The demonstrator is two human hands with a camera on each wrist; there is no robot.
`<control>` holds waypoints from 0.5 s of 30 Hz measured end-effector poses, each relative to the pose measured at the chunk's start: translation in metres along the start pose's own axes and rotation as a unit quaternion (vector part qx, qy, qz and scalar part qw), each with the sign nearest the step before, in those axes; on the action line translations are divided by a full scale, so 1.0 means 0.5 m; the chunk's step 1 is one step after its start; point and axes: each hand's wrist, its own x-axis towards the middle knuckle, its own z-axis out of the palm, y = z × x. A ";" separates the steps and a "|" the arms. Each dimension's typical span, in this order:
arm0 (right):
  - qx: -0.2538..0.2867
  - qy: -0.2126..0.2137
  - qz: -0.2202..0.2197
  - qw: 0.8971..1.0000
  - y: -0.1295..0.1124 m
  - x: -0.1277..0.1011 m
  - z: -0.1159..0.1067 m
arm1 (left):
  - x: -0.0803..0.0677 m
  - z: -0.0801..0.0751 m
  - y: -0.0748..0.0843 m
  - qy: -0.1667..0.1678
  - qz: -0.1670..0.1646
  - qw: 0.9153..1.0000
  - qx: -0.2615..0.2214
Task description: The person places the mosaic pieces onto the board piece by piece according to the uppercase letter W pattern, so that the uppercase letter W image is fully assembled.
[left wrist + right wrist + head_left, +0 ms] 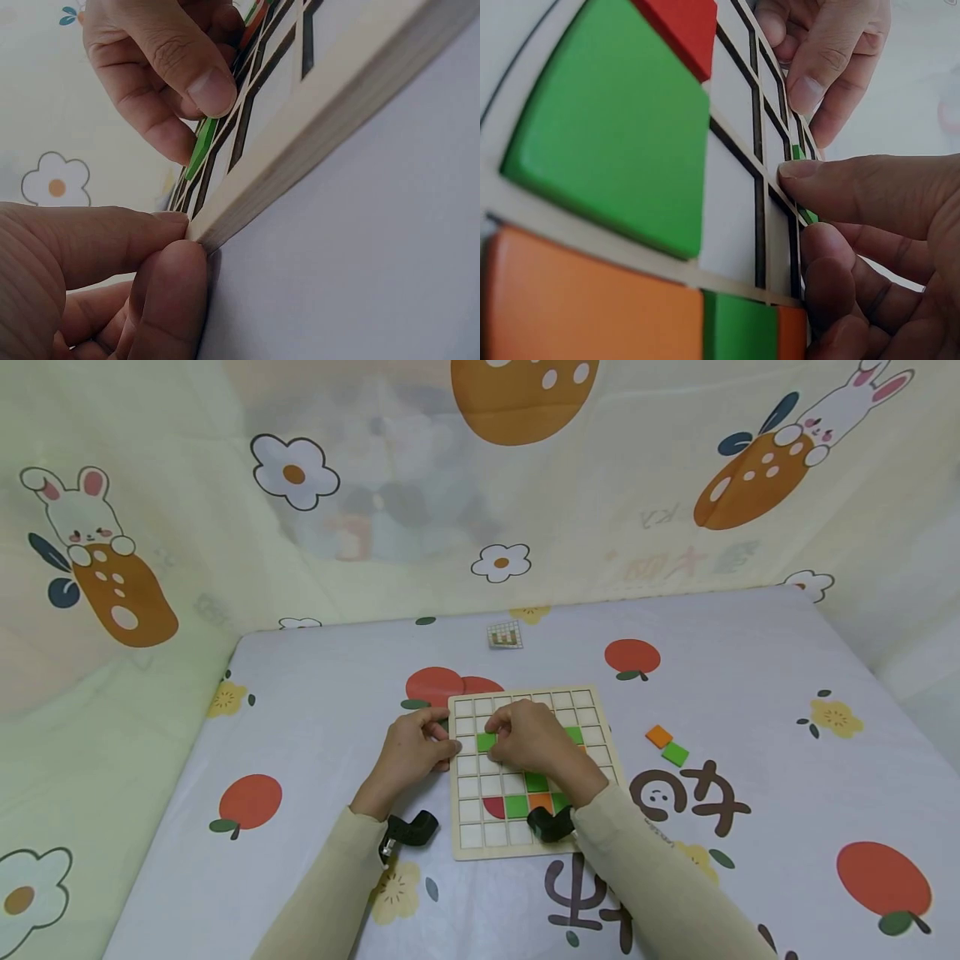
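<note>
A pale wooden grid board (454, 827) lies on the table. Its left edge is pinched between the thumb and fingers of my left hand (405, 750). Over the upper part of the board, my right hand (534, 739) pinches a green square tile (486, 742) at a cell near the left side. That tile (199, 150) looks slightly tilted in the left wrist view. Lower on the board sit a red rounded tile (493, 807), a green tile (517, 807) and an orange tile (538, 801). Another green tile (573, 734) shows beyond my right hand, which hides some cells.
Right of the board, a loose orange tile (659, 737) and a loose green tile (675, 754) lie corner to corner. A small card with a grid pattern (505, 635) lies behind the board. A patterned cloth (405, 568) hangs along the table's back edge.
</note>
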 end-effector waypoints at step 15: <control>-0.014 -0.010 -0.015 1.000 0.003 -0.011 -0.003 | -0.001 -0.001 0.001 0.003 0.002 1.000 -0.001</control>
